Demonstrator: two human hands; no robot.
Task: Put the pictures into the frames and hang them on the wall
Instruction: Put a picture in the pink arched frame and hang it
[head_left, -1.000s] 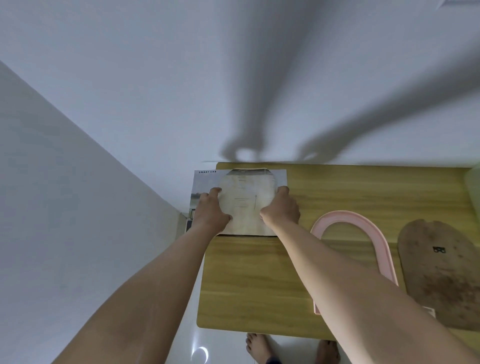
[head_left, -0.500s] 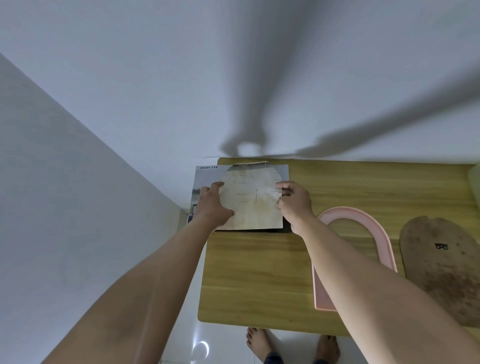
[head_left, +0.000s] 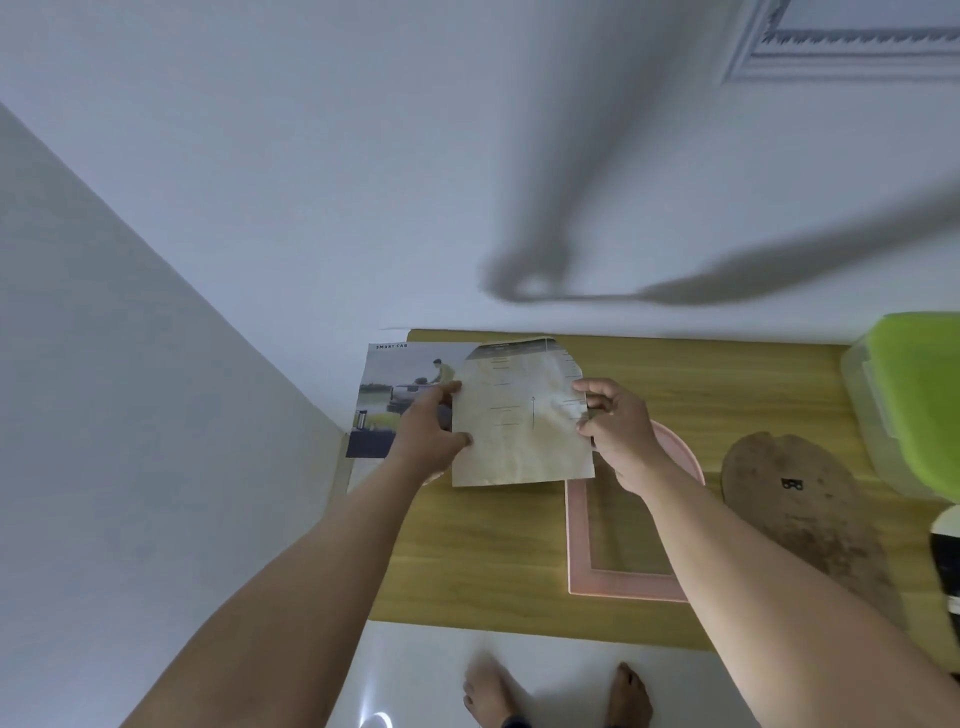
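I hold a beige arch-topped picture (head_left: 522, 421) up over the wooden table (head_left: 498, 551). My left hand (head_left: 431, 434) grips its left edge and my right hand (head_left: 615, 431) pinches its right edge. A pink arch-shaped frame (head_left: 584, 545) lies flat on the table, partly under my right arm. A brown arch-shaped backing board (head_left: 800, 504) lies to its right. A magazine page (head_left: 400, 384) with a car photo lies at the table's back left corner, partly behind the picture.
A clear box with a green lid (head_left: 919, 405) stands at the table's right end. A black and white object (head_left: 948, 561) pokes in at the right edge. White walls stand behind and to the left. A white moulded frame (head_left: 831, 47) shows on the wall, upper right.
The picture has come off the magazine page and moved right and toward me, lifted between both hands. The view has shifted, bringing the green-lidded box and the wall moulding into sight.
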